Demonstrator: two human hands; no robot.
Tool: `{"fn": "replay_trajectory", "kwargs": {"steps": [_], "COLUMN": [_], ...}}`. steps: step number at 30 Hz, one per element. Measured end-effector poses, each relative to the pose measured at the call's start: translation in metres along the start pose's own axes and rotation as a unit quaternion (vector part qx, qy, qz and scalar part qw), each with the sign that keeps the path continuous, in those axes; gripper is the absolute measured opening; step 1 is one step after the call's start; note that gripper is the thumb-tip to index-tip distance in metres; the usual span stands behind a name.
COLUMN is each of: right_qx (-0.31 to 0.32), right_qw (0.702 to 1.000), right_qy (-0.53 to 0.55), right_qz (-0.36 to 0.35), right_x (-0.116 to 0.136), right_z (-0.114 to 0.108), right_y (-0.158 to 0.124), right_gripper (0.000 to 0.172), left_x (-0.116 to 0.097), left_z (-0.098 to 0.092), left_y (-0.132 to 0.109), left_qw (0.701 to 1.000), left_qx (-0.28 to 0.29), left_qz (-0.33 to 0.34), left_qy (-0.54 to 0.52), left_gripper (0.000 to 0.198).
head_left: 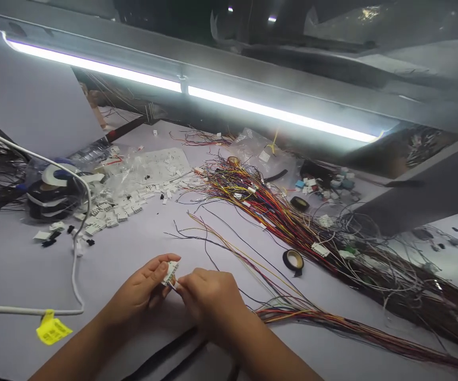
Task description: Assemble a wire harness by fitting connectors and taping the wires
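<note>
The white connector (170, 272) is at the near side of the table (23, 270), a little left of the middle, raised in the person's left hand (144, 283). It sits between the thumb and the fingers of this hand, which are closed on it; the thumb lies on its upper left part, and its row of openings looks to the right. The right hand (211, 288) is just beside the connector, on its right side, with the fingers bent and the tips brought together on a thin wire (172, 286) at the lower edge of the connector. Whether the wire end is inside an opening, I cannot tell. To the right of the hands, loose coloured wires (245, 259) spread over the table, and beyond them lies a roll of black tape (293, 261). Farther, a thick bundle of coloured wires (268, 211) runs from the far middle toward the near right. On the far left there is a pile of white connectors (112, 214), next to a clear bag with tape rolls (56, 193). Nearer on the left, a white cable (74, 264) bends down, carrying a yellow tag (53, 329). A bright lamp (280, 114) crosses above the far side.
</note>
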State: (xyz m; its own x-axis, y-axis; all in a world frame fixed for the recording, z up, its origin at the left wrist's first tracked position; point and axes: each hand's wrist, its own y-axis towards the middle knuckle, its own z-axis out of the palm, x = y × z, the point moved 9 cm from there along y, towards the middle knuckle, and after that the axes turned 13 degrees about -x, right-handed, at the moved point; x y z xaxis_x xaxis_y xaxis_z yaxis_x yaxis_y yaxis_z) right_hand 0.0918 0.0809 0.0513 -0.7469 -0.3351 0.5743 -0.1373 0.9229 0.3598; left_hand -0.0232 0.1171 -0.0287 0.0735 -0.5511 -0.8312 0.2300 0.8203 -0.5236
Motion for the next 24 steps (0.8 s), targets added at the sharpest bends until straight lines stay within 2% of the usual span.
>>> {"fn": "replay_trajectory", "kwargs": {"steps": [2,4,6,9,12,17,24], "right_qx": [0.041,0.066,0.055,0.027,0.051,0.093,0.049], "right_qw": [0.998,0.997,0.997,0.975,0.950,0.938,0.953], "right_qy": [-0.019,0.009,0.013,-0.072,-0.152,-0.182,-0.126], "right_qz": [-0.034,-0.028,0.051,0.209,0.268,0.280,0.269], "right_x": [0.000,-0.013,-0.045,-0.106,-0.138,-0.144,-0.139], "right_z": [-0.009,-0.026,-0.049,-0.083,-0.097,-0.090,-0.095], "right_y": [-0.007,-0.014,-0.019,-0.032,-0.044,-0.053,-0.057], "right_gripper": [0.020,0.022,0.016,0.008,0.009,0.014,0.016], "left_x": [0.001,0.002,0.004,0.008,0.009,0.008,0.011], "left_z": [-0.001,-0.002,-0.004,-0.005,-0.004,-0.004,-0.005], "left_y": [0.000,0.000,0.001,0.002,0.002,0.001,0.002], "left_qw": [0.999,0.998,0.997,0.995,0.994,0.995,0.996], "left_qx": [-0.006,-0.013,-0.027,-0.036,-0.032,-0.022,-0.011], "left_qz": [-0.016,-0.032,-0.048,-0.070,-0.077,-0.074,-0.068], "left_qy": [-0.029,-0.048,-0.061,-0.069,-0.065,-0.059,-0.064], "left_gripper": [0.052,0.050,0.046,0.045,0.044,0.042,0.036]}}
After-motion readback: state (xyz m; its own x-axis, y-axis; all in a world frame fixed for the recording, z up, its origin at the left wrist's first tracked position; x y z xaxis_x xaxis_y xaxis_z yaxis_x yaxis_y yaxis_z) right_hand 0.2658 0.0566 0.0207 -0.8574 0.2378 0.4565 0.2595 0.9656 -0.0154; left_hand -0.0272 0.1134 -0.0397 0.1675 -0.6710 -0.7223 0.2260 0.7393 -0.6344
